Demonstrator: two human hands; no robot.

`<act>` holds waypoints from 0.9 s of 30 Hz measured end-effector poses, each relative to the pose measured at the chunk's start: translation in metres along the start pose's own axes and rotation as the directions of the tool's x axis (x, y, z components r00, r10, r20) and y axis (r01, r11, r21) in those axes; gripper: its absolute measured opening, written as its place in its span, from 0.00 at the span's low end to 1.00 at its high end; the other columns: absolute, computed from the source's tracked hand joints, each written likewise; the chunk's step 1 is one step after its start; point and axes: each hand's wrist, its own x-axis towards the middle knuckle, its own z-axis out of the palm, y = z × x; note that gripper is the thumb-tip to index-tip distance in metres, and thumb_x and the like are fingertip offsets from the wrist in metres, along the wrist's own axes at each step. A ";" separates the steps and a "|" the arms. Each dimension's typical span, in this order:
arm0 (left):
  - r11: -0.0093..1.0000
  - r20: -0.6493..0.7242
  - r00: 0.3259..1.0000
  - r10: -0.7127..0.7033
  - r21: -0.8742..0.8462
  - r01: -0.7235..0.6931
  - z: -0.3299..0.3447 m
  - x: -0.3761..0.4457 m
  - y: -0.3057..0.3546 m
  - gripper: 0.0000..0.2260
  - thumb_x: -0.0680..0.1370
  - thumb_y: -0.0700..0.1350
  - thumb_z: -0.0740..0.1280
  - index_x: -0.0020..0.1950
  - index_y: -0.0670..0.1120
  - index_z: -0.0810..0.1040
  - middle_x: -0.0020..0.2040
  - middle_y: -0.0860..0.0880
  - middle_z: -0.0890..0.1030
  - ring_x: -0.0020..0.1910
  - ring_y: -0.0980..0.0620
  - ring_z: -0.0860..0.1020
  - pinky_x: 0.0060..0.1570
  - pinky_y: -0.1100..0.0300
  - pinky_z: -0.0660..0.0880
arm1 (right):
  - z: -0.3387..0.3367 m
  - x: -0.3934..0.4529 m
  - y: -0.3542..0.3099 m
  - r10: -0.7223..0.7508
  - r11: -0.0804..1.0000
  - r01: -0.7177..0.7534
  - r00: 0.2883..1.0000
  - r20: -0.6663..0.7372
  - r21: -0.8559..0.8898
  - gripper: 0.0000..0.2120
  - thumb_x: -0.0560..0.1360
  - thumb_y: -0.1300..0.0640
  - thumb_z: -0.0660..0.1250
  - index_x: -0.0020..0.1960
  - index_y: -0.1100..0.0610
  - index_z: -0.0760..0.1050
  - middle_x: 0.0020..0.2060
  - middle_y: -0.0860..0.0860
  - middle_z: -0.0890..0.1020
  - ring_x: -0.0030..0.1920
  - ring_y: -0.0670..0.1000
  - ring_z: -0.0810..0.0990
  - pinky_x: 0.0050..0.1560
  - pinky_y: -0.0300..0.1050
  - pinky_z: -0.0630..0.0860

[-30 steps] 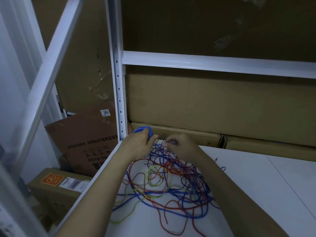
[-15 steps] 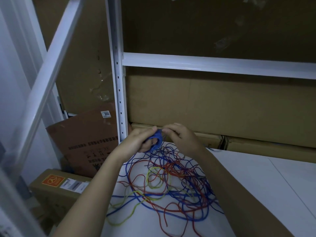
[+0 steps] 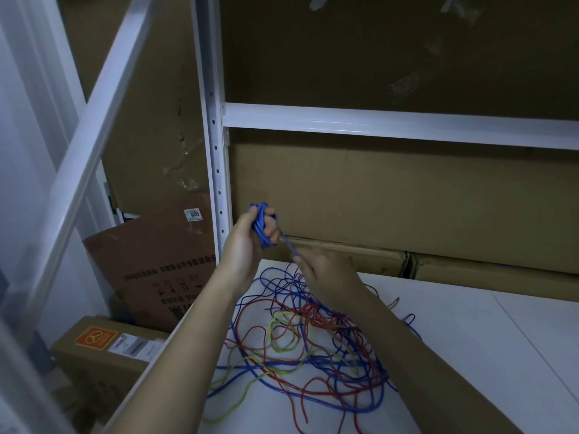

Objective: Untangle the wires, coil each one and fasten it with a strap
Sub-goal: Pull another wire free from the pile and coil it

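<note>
Head view, the only one. Left hand [image 3: 247,242] is raised above the white table top [image 3: 470,339], fingers [image 3: 272,228] curled round a small coil of thin blue wire [image 3: 261,225]; several turns sit bunched between thumb and fingers, some loops poking out above the fingertips. One taut strand of the blue wire [image 3: 289,245] runs down and to the right from the coil to the right hand [image 3: 329,274], whose fingertips appear to pinch it; the exact pinch is partly hidden by the back of the hand. Below and toward the wrist side of the right-hand fingers lies the loose tangle of red, blue and yellow-green wires [image 3: 307,346], spread on the table top. No strap can be made out. Judgement: coiling of the first blue wire is under way, the rest untouched. Risks: the strand feeds straight out of the tangle, so pulling harder could tighten a knot or drag the whole pile toward the table's left edge [image 3: 175,336], just beside the left forearm, and over it. The bunched turns are uneven; a loosened left grip could let them spring apart.
</note>
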 end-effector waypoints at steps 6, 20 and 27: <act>0.923 -0.072 0.997 -0.007 0.384 0.035 0.004 0.004 -0.012 0.10 0.83 0.36 0.46 0.55 0.41 0.65 0.34 0.47 0.68 0.31 0.53 0.68 0.35 0.65 0.69 | 0.001 -0.004 -0.012 -0.218 0.941 0.241 0.969 0.118 -0.238 0.09 0.78 0.65 0.60 0.56 0.61 0.75 0.44 0.56 0.77 0.43 0.57 0.76 0.36 0.41 0.57; 0.630 0.216 0.933 -0.287 0.777 0.014 -0.006 -0.010 -0.020 0.16 0.83 0.39 0.50 0.39 0.39 0.72 0.37 0.45 0.73 0.38 0.53 0.71 0.45 0.60 0.68 | -0.034 0.003 -0.009 -0.440 0.898 0.428 0.857 -0.267 -0.106 0.05 0.68 0.55 0.75 0.35 0.54 0.82 0.30 0.49 0.77 0.33 0.50 0.71 0.29 0.46 0.69; 0.880 0.362 0.870 -0.336 0.449 0.154 0.002 -0.016 -0.020 0.15 0.82 0.40 0.42 0.49 0.39 0.66 0.26 0.52 0.66 0.25 0.56 0.62 0.31 0.65 0.65 | -0.032 0.003 0.001 -0.055 0.924 0.174 0.941 -0.333 0.341 0.01 0.70 0.61 0.74 0.39 0.57 0.83 0.35 0.50 0.78 0.41 0.49 0.74 0.41 0.39 0.71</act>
